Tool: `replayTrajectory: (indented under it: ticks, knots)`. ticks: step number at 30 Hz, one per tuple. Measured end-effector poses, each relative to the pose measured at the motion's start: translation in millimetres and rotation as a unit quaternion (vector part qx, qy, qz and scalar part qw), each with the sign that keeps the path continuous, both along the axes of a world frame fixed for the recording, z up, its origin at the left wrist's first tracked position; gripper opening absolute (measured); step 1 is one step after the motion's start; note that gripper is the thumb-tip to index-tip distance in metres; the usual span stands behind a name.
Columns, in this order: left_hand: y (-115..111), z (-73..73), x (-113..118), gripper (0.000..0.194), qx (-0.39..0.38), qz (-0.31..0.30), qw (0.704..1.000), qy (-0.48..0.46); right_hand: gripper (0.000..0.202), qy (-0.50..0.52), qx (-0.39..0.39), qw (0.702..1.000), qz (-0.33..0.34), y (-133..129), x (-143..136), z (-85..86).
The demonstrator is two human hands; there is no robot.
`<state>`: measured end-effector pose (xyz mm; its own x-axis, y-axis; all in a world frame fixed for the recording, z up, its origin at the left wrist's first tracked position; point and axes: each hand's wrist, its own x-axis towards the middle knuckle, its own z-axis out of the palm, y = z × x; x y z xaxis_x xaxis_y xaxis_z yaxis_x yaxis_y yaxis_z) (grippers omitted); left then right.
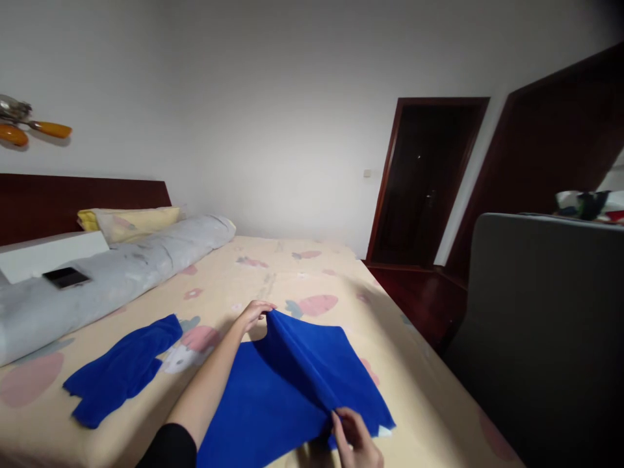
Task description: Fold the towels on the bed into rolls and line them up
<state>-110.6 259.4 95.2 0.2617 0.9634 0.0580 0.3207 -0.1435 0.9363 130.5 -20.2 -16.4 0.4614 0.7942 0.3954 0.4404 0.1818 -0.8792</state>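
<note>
A piece of blue cloth (273, 383) is partly lifted off the bed, with a fold running between my two hands. My left hand (254, 314) pinches its far upper corner, fingers closed. Lower down and to the right, my right hand (355, 437) grips the near edge between thumb and fingers. A small white patch shows at the cloth's right corner. To the left, apart from both hands, a second blue cloth (121, 367) lies crumpled on the bed sheet (273, 260).
A long grey bolster (146, 260) crosses the bed's head end, carrying a phone (67, 277). A white box (53, 253) and yellow pillow (141, 221) are behind it. On the right stands a dark grey panel (541, 325); beyond is a dark door (419, 182).
</note>
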Motion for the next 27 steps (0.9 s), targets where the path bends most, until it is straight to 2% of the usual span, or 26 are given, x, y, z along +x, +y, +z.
replayTrajectory:
  ticks: [3, 6, 9, 11, 14, 18, 22, 24, 27]
  knots:
    - [-11.1, 15.5, -23.9, 0.04, 0.014, -0.005, 1.0, -0.025, 0.048, 0.053, 0.045, 0.997, 0.035, 17.7, 14.8, 34.7]
    - [-24.1, 32.4, -43.5, 0.042, 0.038, -0.016, 0.998, -0.043, 0.06, 0.074, 0.039, 0.993, 0.079, 32.7, 32.7, 73.9]
    - [-35.7, 51.9, -58.3, 0.042, 0.07, -0.021, 0.996, -0.053, 0.058, 0.053, 0.02, 0.989, 0.134, 46.1, 49.2, 113.4]
    - [-42.0, 66.5, -65.3, 0.04, 0.095, -0.018, 0.994, -0.054, 0.054, 0.023, 0.037, 0.987, 0.156, 55.7, 57.7, 139.7]
    - [-49.7, 89.7, -72.4, 0.036, 0.135, -0.011, 0.99, -0.049, 0.05, -0.035, 0.076, 0.985, 0.149, 72.0, 68.6, 178.2]
    - [-59.3, 117.3, -77.1, 0.031, 0.176, 0.007, 0.984, -0.041, 0.053, -0.075, 0.062, 0.986, 0.132, 90.9, 82.4, 222.9]
    - [-72.9, 134.7, -76.6, 0.031, 0.186, 0.01, 0.982, -0.034, 0.035, -0.144, 0.042, 0.981, 0.123, 97.3, 89.6, 253.2]
    - [-79.9, 138.9, -74.9, 0.032, 0.184, 0.011, 0.982, -0.043, 0.026, -0.168, 0.049, 0.978, 0.114, 97.7, 90.6, 261.6]
    - [-85.7, 140.7, -72.1, 0.033, 0.185, 0.032, 0.98, -0.07, 0.028, -0.146, 0.075, 0.981, 0.107, 99.5, 91.4, 266.4]
